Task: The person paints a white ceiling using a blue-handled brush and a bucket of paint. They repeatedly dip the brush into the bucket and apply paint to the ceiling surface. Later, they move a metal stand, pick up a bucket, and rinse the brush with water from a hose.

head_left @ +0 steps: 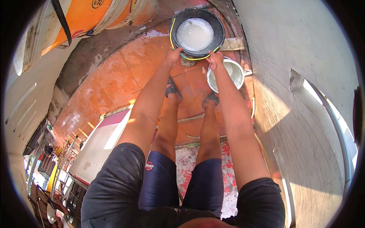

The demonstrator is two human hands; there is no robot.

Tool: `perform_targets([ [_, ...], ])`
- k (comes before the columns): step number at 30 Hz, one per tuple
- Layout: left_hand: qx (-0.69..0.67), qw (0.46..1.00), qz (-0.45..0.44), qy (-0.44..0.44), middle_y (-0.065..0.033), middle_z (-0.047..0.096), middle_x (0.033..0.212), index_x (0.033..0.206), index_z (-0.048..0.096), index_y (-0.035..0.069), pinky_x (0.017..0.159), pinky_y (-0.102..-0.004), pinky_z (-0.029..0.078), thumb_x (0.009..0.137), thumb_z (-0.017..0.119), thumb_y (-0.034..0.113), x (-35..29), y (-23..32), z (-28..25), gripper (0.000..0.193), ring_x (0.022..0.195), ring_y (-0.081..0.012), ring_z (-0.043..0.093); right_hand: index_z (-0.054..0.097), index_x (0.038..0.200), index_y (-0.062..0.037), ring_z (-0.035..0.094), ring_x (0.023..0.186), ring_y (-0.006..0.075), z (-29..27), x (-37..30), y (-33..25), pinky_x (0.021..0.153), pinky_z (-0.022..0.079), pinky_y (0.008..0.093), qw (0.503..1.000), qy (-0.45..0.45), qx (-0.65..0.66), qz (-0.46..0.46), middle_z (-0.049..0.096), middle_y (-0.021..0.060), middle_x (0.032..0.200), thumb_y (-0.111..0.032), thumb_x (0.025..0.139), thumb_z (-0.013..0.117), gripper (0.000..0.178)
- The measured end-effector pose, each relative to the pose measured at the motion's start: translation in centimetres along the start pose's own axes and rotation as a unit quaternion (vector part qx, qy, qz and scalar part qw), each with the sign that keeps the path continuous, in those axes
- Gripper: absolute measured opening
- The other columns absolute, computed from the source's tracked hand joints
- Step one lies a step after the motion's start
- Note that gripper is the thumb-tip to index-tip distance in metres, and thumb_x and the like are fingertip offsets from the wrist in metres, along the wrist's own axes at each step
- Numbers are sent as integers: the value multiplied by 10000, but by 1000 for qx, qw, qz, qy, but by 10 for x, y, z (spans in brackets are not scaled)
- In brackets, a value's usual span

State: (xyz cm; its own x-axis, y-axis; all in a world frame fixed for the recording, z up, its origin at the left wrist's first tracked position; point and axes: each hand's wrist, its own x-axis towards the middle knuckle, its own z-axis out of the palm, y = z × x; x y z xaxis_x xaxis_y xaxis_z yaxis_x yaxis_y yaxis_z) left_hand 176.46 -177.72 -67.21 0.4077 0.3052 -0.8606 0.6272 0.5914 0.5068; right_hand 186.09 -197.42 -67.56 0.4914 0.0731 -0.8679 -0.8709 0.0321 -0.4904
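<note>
A round black tub (220, 28) with milky white liquid (195, 35) in it stands on the floor ahead of me. A thin yellow cord or tube (194, 59), with a short green section, curves along the tub's left and near rim. At the near left of the rim, my left hand (173, 57) is closed on the cord beside the green part. My right hand (216, 60) is closed around the cord at the near right. A white bucket (238, 74) stands just right of the tub, partly behind my right forearm.
Large orange and white drums (81, 17) stand at the upper left. A wooden board (232, 44) lies right of the tub. A grey wall (304, 125) rises along the right. Orange floor tiles (121, 72) look wet in places. A pale box-like object (100, 142) stands left of my legs.
</note>
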Motion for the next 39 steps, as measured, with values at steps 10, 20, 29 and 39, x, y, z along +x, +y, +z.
perform_targets([
  [10, -145, 982, 90, -76, -116, 665, 1081, 1190, 505, 55, 788, -385, 576, 900, 645, 46, -17, 90, 62, 321, 920, -224, 683, 571, 1049, 56, 638, 966, 257, 5, 51, -113, 891, 557, 437, 991, -94, 96, 4, 629, 156, 1035, 19, 890, 622, 171],
  [20, -208, 969, 128, -39, -124, 664, 1073, 1160, 522, 31, 702, -349, 614, 896, 624, 10, -47, 130, 101, 283, 867, -231, 700, 623, 1121, -33, 575, 1049, 364, 44, -36, -158, 937, 426, 447, 611, -40, -489, -621, 613, 154, 1050, -292, 890, 663, 350],
  [29, -234, 959, 141, -81, -143, 606, 1156, 1227, 457, 39, 793, -396, 579, 958, 610, 173, -31, 155, 108, 337, 1032, -264, 647, 628, 982, -51, 600, 860, 323, 66, 32, -167, 797, 438, 435, 550, -105, -475, -679, 631, 116, 877, -35, 788, 636, 195],
  [39, -57, 995, 59, 58, -84, 626, 1070, 1170, 529, 58, 793, -326, 520, 1012, 484, 168, -183, 13, 83, 198, 943, -168, 606, 661, 908, -61, 640, 783, 339, 111, 102, -228, 733, 482, 434, 533, -54, -497, -683, 664, 125, 811, -133, 867, 664, 83],
])
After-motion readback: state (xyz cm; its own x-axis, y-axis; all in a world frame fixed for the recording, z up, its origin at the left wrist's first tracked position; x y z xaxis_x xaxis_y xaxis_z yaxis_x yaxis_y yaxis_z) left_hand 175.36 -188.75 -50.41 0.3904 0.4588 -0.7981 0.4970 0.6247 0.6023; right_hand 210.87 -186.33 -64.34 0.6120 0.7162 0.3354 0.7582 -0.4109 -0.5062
